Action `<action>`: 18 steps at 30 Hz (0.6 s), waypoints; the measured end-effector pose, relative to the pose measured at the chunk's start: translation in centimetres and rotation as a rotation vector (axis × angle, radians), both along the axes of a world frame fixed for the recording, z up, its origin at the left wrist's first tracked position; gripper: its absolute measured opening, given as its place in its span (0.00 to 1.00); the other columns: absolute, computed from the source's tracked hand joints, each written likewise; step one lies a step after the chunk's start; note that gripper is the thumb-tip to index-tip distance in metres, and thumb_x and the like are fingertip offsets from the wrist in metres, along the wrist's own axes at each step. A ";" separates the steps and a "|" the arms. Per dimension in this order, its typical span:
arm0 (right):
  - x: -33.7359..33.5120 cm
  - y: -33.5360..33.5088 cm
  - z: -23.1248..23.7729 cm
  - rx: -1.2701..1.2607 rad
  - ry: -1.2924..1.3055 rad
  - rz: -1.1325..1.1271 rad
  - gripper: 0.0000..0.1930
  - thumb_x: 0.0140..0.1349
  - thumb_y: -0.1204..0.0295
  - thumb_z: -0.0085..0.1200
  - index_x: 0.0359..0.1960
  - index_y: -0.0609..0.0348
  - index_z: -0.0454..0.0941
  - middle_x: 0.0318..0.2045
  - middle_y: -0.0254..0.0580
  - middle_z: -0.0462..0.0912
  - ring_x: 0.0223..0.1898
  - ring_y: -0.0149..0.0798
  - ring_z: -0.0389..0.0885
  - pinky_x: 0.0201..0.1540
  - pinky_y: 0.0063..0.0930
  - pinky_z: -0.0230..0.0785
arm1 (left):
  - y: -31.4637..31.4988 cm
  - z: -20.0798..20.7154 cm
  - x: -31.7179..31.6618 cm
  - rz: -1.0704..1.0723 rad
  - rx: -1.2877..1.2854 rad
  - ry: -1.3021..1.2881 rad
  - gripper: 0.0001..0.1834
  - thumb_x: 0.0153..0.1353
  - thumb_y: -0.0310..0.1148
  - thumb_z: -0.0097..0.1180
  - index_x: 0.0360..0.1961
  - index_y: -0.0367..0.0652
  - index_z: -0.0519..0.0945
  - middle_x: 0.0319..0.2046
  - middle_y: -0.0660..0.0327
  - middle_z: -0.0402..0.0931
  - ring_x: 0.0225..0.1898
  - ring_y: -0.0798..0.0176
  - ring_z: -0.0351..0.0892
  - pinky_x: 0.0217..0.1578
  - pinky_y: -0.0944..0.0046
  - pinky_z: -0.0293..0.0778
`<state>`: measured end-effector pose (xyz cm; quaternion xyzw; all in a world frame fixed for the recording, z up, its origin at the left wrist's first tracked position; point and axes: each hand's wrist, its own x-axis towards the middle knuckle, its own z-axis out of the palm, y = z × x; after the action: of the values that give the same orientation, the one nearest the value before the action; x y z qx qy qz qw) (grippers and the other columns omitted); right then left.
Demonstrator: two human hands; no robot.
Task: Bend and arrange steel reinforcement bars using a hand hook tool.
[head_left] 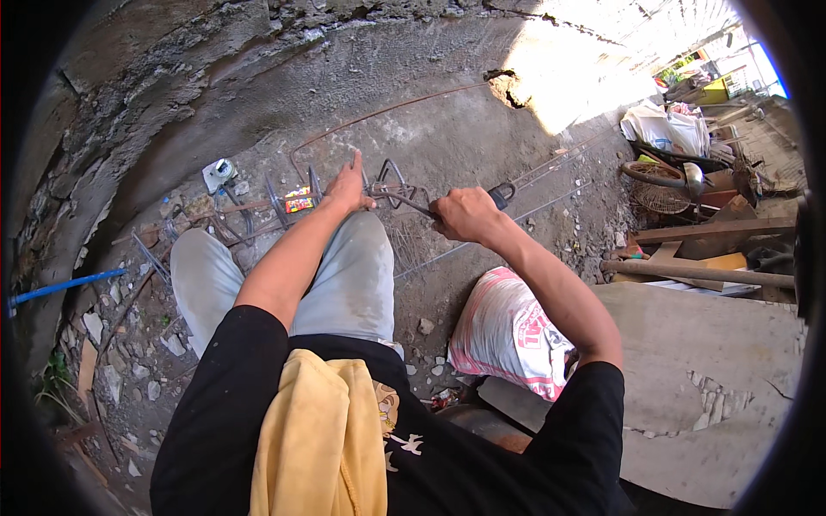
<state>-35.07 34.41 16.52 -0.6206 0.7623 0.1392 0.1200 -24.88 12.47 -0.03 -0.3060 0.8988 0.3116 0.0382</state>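
My right hand is closed on a dark metal tool with a long thin shaft. Its tip reaches left to the bent steel stirrups of a rebar cage; a dark rounded part shows beyond my knuckles. Over the same cage, just above my right knee, lies my left hand. Its index finger is stretched out and the thumb points toward the tool's tip; the other fingers are partly hidden. More stirrups run along the bars to the left, beside a small red and yellow packet.
A rusty bent rod lies beyond the cage, before a rough concrete wall. At right are a filled white sack, a large worn board and piled scrap. A blue rod and rubble are at left.
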 end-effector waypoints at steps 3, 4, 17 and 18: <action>-0.6 0.2 0.2 0.034 0.035 -0.013 0.11 0.51 0.63 0.56 0.28 0.57 0.82 0.25 0.49 0.83 0.31 0.51 0.84 0.34 0.43 0.77 | 0.3 1.0 0.2 -0.116 -0.092 -0.003 0.67 0.37 0.45 0.77 0.71 0.41 0.43 0.67 0.45 0.55 0.60 0.41 0.67 0.59 0.49 0.68; -0.7 0.0 0.3 0.033 0.032 -0.009 0.11 0.51 0.63 0.56 0.28 0.57 0.82 0.25 0.49 0.83 0.31 0.51 0.84 0.34 0.43 0.77 | 0.2 0.5 0.7 -0.132 -0.095 0.082 0.65 0.37 0.45 0.77 0.71 0.41 0.46 0.68 0.46 0.53 0.61 0.40 0.67 0.59 0.49 0.68; -2.6 -1.3 2.2 -0.037 0.007 0.110 0.07 0.49 0.68 0.54 0.29 0.52 0.81 0.21 0.48 0.81 0.26 0.49 0.83 0.28 0.45 0.74 | -1.4 -1.1 1.1 -0.200 -0.066 0.324 0.59 0.39 0.44 0.75 0.69 0.40 0.53 0.69 0.50 0.54 0.63 0.44 0.63 0.62 0.53 0.65; -3.2 -1.3 2.3 -0.033 -0.008 0.126 0.08 0.49 0.67 0.54 0.31 0.51 0.81 0.21 0.47 0.81 0.28 0.48 0.83 0.30 0.44 0.73 | -1.3 -1.1 1.0 -0.194 -0.064 0.325 0.59 0.39 0.44 0.75 0.69 0.40 0.53 0.69 0.50 0.54 0.63 0.44 0.63 0.62 0.53 0.65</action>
<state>-38.31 33.14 18.80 -0.6699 0.7234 0.1313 0.1036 -23.84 11.21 -1.12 -0.1647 0.9279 0.3230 -0.0872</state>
